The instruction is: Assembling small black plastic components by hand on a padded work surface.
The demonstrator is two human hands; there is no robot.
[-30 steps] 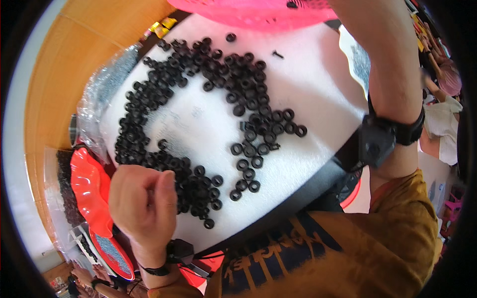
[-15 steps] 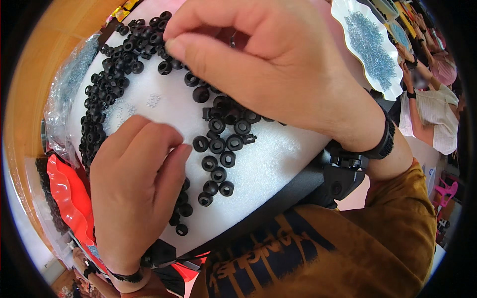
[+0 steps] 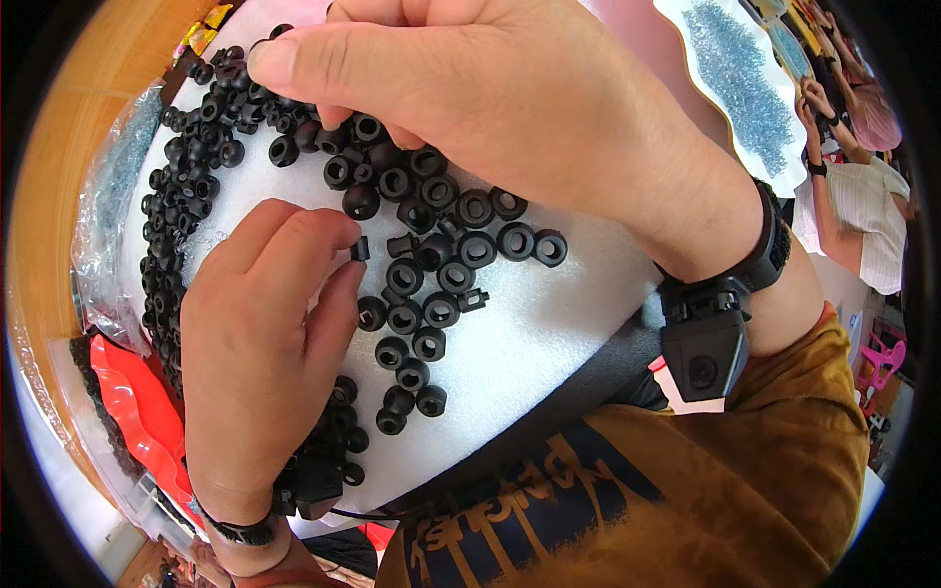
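1. Our left hand (image 3: 257, 343) pinches a small black part (image 3: 360, 249) thumb-to-forefinger above the white sheet (image 3: 520, 328).
2. Our right hand (image 3: 510, 108) curls over black rings (image 3: 463, 251); whether it grips, we cannot tell.
3. We judge the part light, stiff: best held by its sides.

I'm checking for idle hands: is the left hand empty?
No, the left hand holds a small black part in a pinch.
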